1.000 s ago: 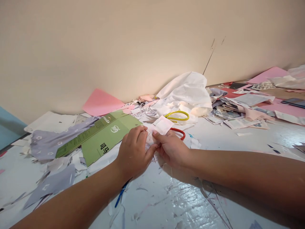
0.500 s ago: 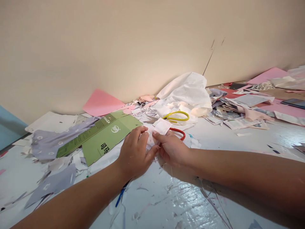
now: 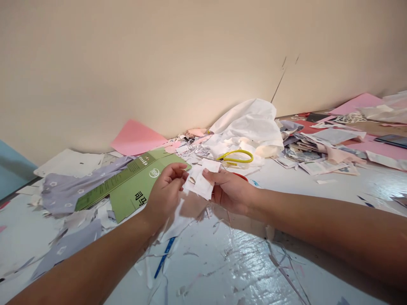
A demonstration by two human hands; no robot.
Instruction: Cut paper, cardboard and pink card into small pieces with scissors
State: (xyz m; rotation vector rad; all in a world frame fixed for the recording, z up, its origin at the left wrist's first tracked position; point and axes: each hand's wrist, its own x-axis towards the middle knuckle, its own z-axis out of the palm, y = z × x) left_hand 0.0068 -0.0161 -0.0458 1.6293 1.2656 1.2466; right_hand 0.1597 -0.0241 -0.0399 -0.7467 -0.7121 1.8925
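I'm seeing the L hand narrowing, fingertips pinching the left edge of a white paper scrap, and the R hand gripping its right edge, thumb on top, both holding it above a glossy white worktop, mid-area. Yellow-and-red-handled scissors are lying just beyond, unheld; cut paper scraps are piling toward the far edge.
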